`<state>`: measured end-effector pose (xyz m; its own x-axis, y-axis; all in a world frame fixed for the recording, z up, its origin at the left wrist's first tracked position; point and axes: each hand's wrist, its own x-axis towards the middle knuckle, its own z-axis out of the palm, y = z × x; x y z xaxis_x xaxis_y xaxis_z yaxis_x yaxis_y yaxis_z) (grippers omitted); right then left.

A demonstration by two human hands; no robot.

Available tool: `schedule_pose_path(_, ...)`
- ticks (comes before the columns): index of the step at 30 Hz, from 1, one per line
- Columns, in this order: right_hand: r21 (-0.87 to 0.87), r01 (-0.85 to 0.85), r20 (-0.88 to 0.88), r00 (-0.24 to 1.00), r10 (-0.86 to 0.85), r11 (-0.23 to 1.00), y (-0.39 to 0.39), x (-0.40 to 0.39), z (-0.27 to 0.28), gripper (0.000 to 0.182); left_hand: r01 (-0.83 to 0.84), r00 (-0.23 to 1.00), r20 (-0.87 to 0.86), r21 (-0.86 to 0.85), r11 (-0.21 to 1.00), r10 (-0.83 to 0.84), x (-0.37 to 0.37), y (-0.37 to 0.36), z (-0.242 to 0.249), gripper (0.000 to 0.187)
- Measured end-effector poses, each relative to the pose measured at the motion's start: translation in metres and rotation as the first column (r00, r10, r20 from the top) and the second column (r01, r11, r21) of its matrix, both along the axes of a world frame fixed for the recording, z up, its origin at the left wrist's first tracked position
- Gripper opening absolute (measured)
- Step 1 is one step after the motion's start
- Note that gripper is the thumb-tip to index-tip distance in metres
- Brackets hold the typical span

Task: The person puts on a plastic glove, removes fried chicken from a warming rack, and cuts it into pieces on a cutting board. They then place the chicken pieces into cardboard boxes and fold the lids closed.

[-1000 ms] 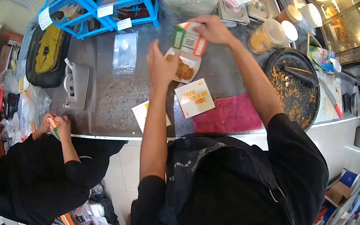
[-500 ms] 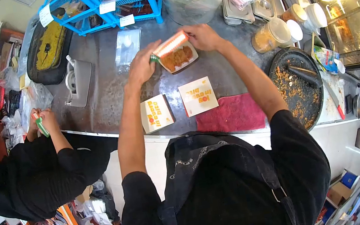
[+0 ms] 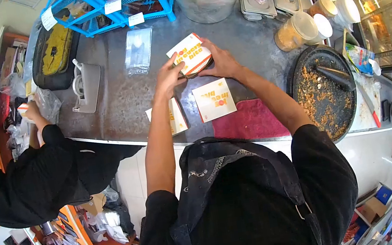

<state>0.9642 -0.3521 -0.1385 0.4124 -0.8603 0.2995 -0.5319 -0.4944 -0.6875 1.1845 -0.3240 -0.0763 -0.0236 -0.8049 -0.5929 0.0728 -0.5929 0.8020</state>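
Note:
A small white cardboard food box (image 3: 190, 54) with red and yellow lettering is between my hands, its lid down and its contents hidden. My left hand (image 3: 170, 79) grips its left side, the thumb against the lid's edge. Around the right side curls my right hand (image 3: 221, 62). Two matching shut boxes lie nearer to me on the steel counter: one box (image 3: 215, 100) below the held one, the other box (image 3: 177, 117) partly behind my left forearm. Beside them is a folded red cloth (image 3: 247, 122).
A stone mortar (image 3: 316, 119) with brown crumbs stands at right, a pestle (image 3: 335, 78) in it. Blue racks (image 3: 101, 9), a large clear tub (image 3: 210, 2) and jars (image 3: 294, 31) line the back. A tape dispenser (image 3: 87, 88) sits left, near a co-worker (image 3: 35, 173).
The box's raised lid has come down over the brown food inside. My hands have moved closer together around its sides. The co-worker's hand now holds a small white and orange thing.

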Motion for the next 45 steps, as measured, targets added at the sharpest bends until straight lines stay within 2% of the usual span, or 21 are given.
schedule_pose_path(4, 0.054, 0.030, 0.071, 0.997, -0.034, 0.998, -0.003, 0.005, 0.000, 0.075, -0.244, 0.969, -0.042, -0.047, 0.969, 0.242, -0.007, 0.006, 0.003, 0.062)
schedule_pose_path(10, 0.017, 0.076, 0.101, 0.992, -0.077, 0.997, 0.001, 0.007, 0.001, 0.070, -0.424, 0.901, -0.051, 0.115, 0.898, 0.431, -0.011, 0.005, 0.006, 0.049)
schedule_pose_path(13, 0.164, 0.161, 0.129, 0.975, -0.183, 0.973, 0.004, 0.009, -0.004, 0.070, -0.278, 0.905, -0.296, 0.134, 0.951, 0.306, 0.007, -0.001, 0.001, 0.046)
schedule_pose_path(15, 0.212, 0.165, 0.243, 0.946, -0.216, 0.963, -0.006, 0.006, -0.040, 0.072, -0.297, 0.928, -0.216, 0.062, 0.953, 0.304, 0.009, -0.001, 0.004, 0.053)
schedule_pose_path(17, 0.223, 0.126, 0.285, 0.940, -0.188, 0.967, -0.010, 0.004, -0.041, 0.075, -0.353, 0.933, -0.084, -0.021, 0.935, 0.350, 0.005, 0.000, 0.002, 0.066)
schedule_pose_path(18, 0.214, 0.084, 0.272, 0.952, -0.142, 0.973, -0.012, 0.003, -0.042, 0.078, -0.380, 0.918, -0.135, -0.035, 0.924, 0.373, 0.003, 0.003, -0.005, 0.070)
schedule_pose_path(19, 0.207, 0.044, 0.261, 0.960, -0.098, 0.977, -0.011, 0.005, -0.039, 0.081, -0.420, 0.903, -0.120, -0.047, 0.906, 0.412, 0.001, 0.006, -0.008, 0.064)
schedule_pose_path(22, -0.022, 0.117, 0.231, 0.967, -0.109, 0.993, -0.003, 0.021, -0.032, 0.086, -0.490, 0.871, -0.092, -0.087, 0.867, 0.483, -0.008, 0.008, -0.013, 0.049)
schedule_pose_path(25, 0.036, 0.149, 0.067, 0.986, -0.151, 0.988, -0.001, 0.035, -0.008, 0.089, -0.413, 0.902, -0.170, -0.069, 0.908, 0.397, 0.001, -0.001, -0.019, 0.044)
schedule_pose_path(26, -0.035, 0.137, 0.099, 0.986, -0.133, 0.990, -0.006, 0.036, -0.014, 0.085, -0.383, 0.919, -0.119, -0.041, 0.923, 0.376, 0.005, -0.004, -0.019, 0.048)
schedule_pose_path(29, 0.004, 0.140, 0.068, 0.988, -0.140, 0.990, -0.015, 0.037, -0.016, 0.077, -0.340, 0.924, 0.186, -0.007, 0.940, 0.335, 0.007, 0.001, -0.003, 0.054)
schedule_pose_path(33, 0.074, 0.193, 0.065, 0.978, -0.198, 0.978, -0.017, 0.039, -0.017, 0.057, -0.383, 0.919, 0.054, -0.118, 0.916, 0.391, -0.002, 0.012, -0.031, 0.070)
schedule_pose_path(34, 0.073, 0.208, 0.071, 0.974, -0.213, 0.975, -0.015, 0.042, -0.018, 0.054, -0.313, 0.944, 0.076, -0.093, 0.945, 0.321, -0.008, 0.014, -0.030, 0.070)
schedule_pose_path(35, 0.070, 0.224, 0.075, 0.971, -0.229, 0.972, -0.013, 0.043, -0.018, 0.050, -0.224, 0.797, 0.491, -0.301, 0.927, 0.352, -0.015, 0.016, -0.038, 0.068)
schedule_pose_path(36, 0.008, 0.244, 0.052, 0.968, -0.244, 0.970, -0.012, 0.042, -0.019, 0.049, -0.044, 0.474, 0.780, -0.443, 0.896, 0.409, -0.023, 0.017, -0.048, 0.066)
schedule_pose_path(37, -0.055, 0.260, 0.030, 0.965, -0.259, 0.964, -0.012, 0.042, -0.022, 0.049, 0.181, 0.053, 0.875, -0.482, 0.857, 0.481, -0.030, 0.017, -0.047, 0.065)
schedule_pose_path(38, -0.118, 0.276, 0.010, 0.961, -0.277, 0.954, -0.012, 0.041, -0.025, 0.048, 0.453, 0.141, 0.863, -0.491, 0.744, 0.485, -0.023, 0.018, -0.039, 0.067)
schedule_pose_path(41, -0.002, 0.249, 0.017, 0.968, -0.249, 0.968, -0.017, 0.037, -0.031, 0.051, 0.670, 0.408, 0.912, -0.322, 0.669, 0.031, -0.016, 0.006, -0.027, 0.073)
schedule_pose_path(42, 0.070, 0.209, 0.112, 0.970, -0.215, 0.976, -0.014, 0.034, -0.032, 0.047, 0.642, 0.438, 0.898, -0.284, 0.712, -0.037, -0.020, 0.006, -0.015, 0.079)
schedule_pose_path(44, 0.185, 0.105, 0.306, 0.939, -0.159, 0.977, -0.013, 0.022, -0.021, 0.039, 0.690, 0.288, 0.956, -0.171, 0.704, -0.050, -0.031, 0.008, -0.004, 0.081)
schedule_pose_path(45, 0.157, 0.102, 0.309, 0.940, -0.147, 0.982, -0.011, 0.018, -0.021, 0.033, 0.705, 0.210, 0.976, -0.114, 0.700, -0.052, -0.033, 0.006, -0.002, 0.082)
